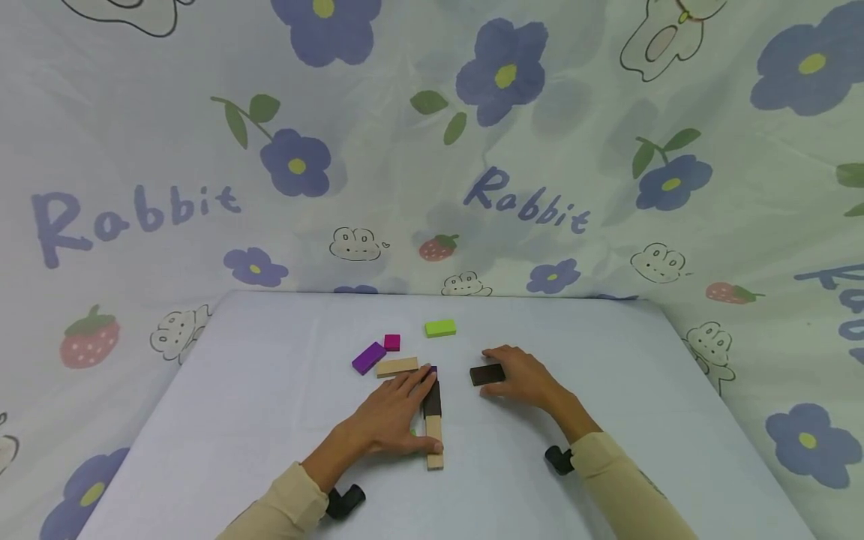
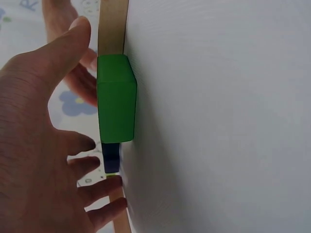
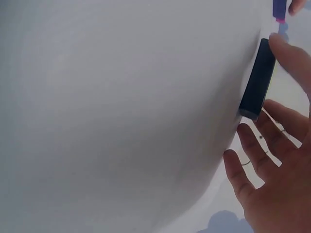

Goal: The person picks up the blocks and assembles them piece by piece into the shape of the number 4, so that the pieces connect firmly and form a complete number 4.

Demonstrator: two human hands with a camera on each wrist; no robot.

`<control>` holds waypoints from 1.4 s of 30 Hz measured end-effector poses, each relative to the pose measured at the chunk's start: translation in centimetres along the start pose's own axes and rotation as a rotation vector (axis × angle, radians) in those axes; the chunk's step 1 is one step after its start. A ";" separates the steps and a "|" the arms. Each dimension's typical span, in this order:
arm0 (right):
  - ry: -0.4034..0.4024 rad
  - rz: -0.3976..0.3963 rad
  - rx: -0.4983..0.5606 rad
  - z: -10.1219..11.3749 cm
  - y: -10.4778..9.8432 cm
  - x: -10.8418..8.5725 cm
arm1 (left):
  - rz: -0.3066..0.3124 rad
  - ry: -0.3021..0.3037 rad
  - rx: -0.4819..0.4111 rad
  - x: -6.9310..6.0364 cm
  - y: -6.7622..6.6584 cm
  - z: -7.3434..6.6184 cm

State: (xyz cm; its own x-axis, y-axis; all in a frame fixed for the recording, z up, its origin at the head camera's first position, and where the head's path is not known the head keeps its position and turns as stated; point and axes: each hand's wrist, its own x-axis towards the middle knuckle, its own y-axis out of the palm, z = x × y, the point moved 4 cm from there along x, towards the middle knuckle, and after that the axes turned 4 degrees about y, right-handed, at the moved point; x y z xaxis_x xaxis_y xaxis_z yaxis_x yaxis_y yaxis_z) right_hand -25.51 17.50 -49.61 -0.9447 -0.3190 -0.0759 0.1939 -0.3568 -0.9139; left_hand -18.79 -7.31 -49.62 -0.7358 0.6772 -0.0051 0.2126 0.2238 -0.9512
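Observation:
My left hand (image 1: 391, 412) is spread beside and partly over a short row of blocks, its fingertips at the far end, its thumb at a light wooden block (image 1: 435, 427). A dark brown block (image 1: 432, 399) joins that wooden one end to end, with a purple end just showing beyond. Beneath the hand stands a green block (image 2: 116, 107), mostly hidden in the head view. My right hand (image 1: 525, 377) is around another dark block (image 1: 486, 375), fingers beyond it and thumb on the near side. A gap shows between the fingers and this block; whether the thumb touches it is unclear.
Farther back on the white table (image 1: 283, 420) lie a purple block (image 1: 369, 358), a small magenta block (image 1: 392, 343), a lime green block (image 1: 440, 328) and a light wooden block (image 1: 397, 367). A printed cloth (image 1: 391, 150) hangs behind the table.

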 end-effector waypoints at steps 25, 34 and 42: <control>-0.105 -0.080 0.056 -1.1 -0.5 -0.8 | -0.008 -0.014 0.037 0.1 0.1 -0.1; -0.082 -0.075 0.049 -1.1 -0.4 -0.6 | -0.001 -0.019 0.032 0.2 0.1 0.0; -0.073 -0.087 0.056 -0.8 -0.6 -0.7 | 0.009 -0.026 0.028 0.2 0.1 0.0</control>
State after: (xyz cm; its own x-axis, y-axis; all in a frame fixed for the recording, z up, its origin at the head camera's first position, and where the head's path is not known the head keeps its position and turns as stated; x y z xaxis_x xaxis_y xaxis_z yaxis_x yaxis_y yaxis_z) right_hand -25.22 18.62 -49.35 -0.9372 -0.3471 0.0340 0.1282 -0.4335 -0.8920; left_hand -18.94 -7.15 -49.70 -0.7506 0.6604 -0.0214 0.2017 0.1980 -0.9592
